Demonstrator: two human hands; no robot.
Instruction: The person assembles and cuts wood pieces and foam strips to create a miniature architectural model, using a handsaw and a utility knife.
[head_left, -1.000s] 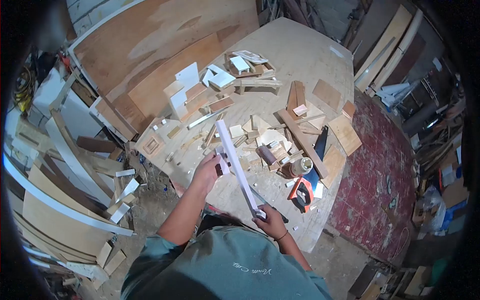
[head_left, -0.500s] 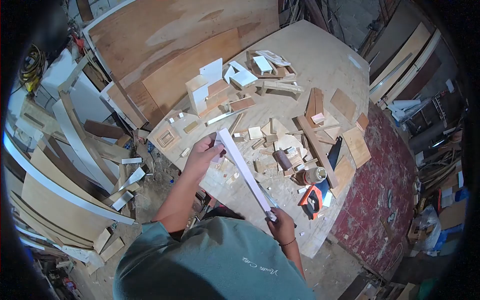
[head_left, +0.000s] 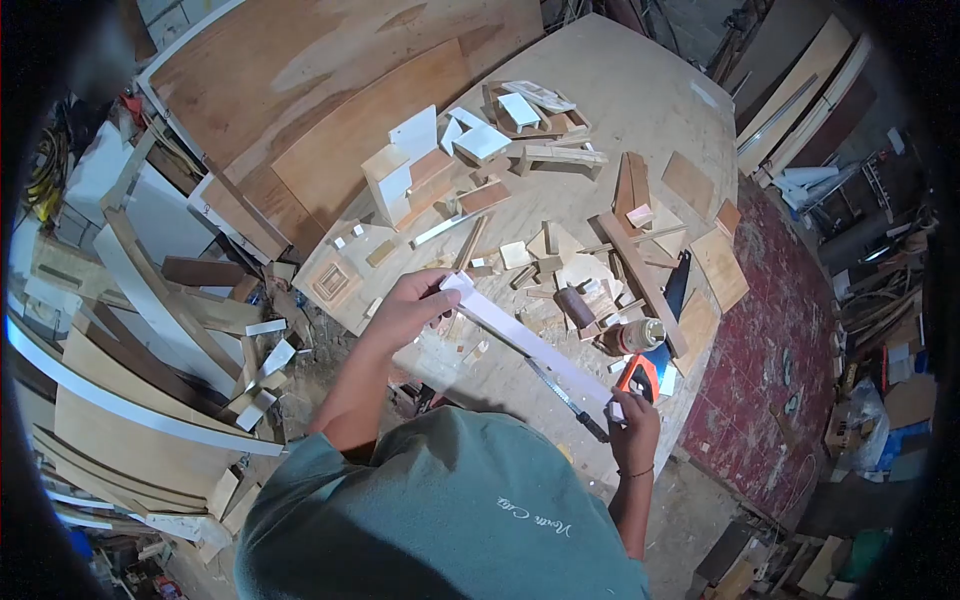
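Note:
A long white wooden strip (head_left: 540, 350) is held slantwise over the near part of the table. My left hand (head_left: 408, 312) is closed around its upper left end, thumb on top, where a short white block shape shows. At the lower right end, the fingers of my right hand (head_left: 634, 430) are wrapped round the strip. Just below the strip lies a slim metal tool with a dark end (head_left: 565, 390). Close by my right hand is a handsaw (head_left: 640, 375) with an orange and black handle, partly covered by the strip and hand.
A glass jar (head_left: 637, 337), a brown cylinder (head_left: 574, 307) and a long brown board (head_left: 638, 280) lie among wood offcuts. Small white and wooden assemblies (head_left: 480, 143) stand farther back on the table (head_left: 640, 100). Curved panels (head_left: 130, 400) lean at the left.
The strip has swung to a flatter slant, its lower end moving right and slightly up with my right hand. My left hand has shifted a little right. The view has tilted slightly.

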